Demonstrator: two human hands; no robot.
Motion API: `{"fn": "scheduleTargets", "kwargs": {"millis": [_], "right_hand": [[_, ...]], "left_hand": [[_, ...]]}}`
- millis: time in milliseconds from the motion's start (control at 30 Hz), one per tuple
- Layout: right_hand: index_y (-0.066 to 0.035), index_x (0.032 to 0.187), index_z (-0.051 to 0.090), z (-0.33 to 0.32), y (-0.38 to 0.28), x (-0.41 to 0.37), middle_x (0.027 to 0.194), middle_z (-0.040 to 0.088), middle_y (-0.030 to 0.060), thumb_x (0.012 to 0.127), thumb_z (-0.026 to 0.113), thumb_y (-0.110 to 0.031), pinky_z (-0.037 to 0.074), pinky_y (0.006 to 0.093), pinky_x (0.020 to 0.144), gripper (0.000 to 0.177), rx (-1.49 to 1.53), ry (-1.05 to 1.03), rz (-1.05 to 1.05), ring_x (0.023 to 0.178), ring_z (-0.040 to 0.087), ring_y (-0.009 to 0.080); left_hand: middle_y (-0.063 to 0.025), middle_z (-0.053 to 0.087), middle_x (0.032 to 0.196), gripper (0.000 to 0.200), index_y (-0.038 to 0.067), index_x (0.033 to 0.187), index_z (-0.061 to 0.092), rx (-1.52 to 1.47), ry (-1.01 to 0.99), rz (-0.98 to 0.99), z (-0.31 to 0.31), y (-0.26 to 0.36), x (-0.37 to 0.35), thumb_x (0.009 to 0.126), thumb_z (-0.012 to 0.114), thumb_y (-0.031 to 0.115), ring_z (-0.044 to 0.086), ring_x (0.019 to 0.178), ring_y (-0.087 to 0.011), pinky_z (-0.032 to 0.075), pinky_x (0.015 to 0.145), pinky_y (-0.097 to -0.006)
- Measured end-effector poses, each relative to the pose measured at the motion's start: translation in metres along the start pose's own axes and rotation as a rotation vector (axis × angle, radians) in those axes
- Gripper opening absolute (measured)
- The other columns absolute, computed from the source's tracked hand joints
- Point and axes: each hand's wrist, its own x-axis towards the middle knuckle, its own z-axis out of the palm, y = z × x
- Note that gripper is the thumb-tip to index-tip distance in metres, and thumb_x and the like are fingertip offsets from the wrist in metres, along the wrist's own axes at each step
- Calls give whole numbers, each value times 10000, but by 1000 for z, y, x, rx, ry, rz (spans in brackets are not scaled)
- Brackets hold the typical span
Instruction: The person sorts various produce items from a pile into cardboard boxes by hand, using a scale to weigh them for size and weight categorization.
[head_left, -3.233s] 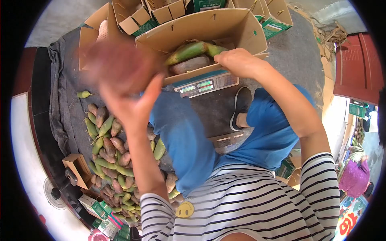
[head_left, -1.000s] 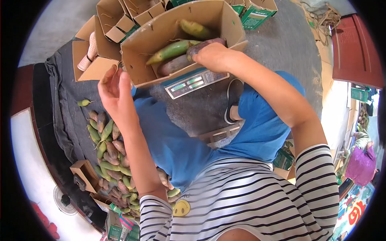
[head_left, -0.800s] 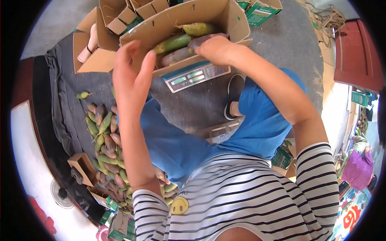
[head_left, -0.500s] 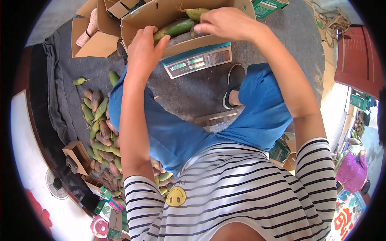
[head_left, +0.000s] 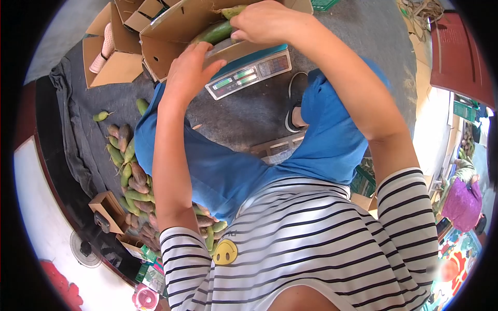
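A cardboard box (head_left: 155, 50) at the top holds long green radishes (head_left: 216, 33). It stands on a digital scale (head_left: 250, 74) with lit displays. My left hand (head_left: 191, 70) rests at the box's near edge, thumb and fingers apart, with nothing in it. Over the box, my right hand (head_left: 262, 23) curls around the end of a green radish, its fingertips partly hidden. Another radish (head_left: 232, 11) with a thin root lies just beyond that hand.
Many green and brownish radishes (head_left: 136, 176) are piled left of my leg. An open box (head_left: 122, 59) with a pink mesh item stands at upper left. A person in purple (head_left: 460, 205) is far right. A small open box (head_left: 110, 205) lies lower left.
The view has shifted, so the box and scale appear higher and further left. My left hand has come down off the box's inside toward its near edge. My right hand stays by the radishes.
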Motion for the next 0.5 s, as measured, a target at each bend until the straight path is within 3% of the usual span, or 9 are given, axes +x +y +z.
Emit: {"fn": "scheduleTargets", "kwargs": {"millis": [67,200,233,333,400,500], "right_hand": [[-26,925,619,0,-2,1,824,642,183,876,522,-321,481,454,724,314,-8,30,-27,817,619,353],[-36,904,623,-2,-1,2,869,649,150,854,555,-273,491,434,726,252,-35,91,-47,849,621,333],[-46,912,635,-5,1,4,881,653,141,839,558,-241,497,429,729,222,-23,166,-34,865,624,323],[-68,922,652,-14,10,13,895,656,123,800,561,-157,508,417,733,177,-17,390,-19,886,630,306],[-71,915,642,-22,26,26,872,646,124,786,552,-121,507,415,726,165,-52,546,-31,864,630,310],[-83,1003,625,-20,54,57,981,625,118,778,570,-105,503,415,765,233,-159,567,39,928,611,288]], "left_hand": [[-184,612,1000,369,28,1063,567,41,-2,33,6,-6,-1,798,656,269,589,931,-360,463,788,-437],[-174,615,954,336,52,1053,558,94,13,49,15,-10,2,788,658,232,597,885,-368,473,751,-446],[-160,615,905,252,50,984,563,109,17,53,17,-8,2,800,641,204,606,840,-361,483,725,-444],[-179,611,941,217,35,976,556,157,-83,-30,17,0,7,816,613,171,583,887,-374,469,744,-450],[-167,608,905,175,43,929,548,166,-35,21,20,-4,9,820,602,168,583,863,-371,470,723,-458],[-169,607,896,179,39,928,546,171,-20,46,22,-4,11,814,606,164,582,866,-373,467,726,-458]]}}
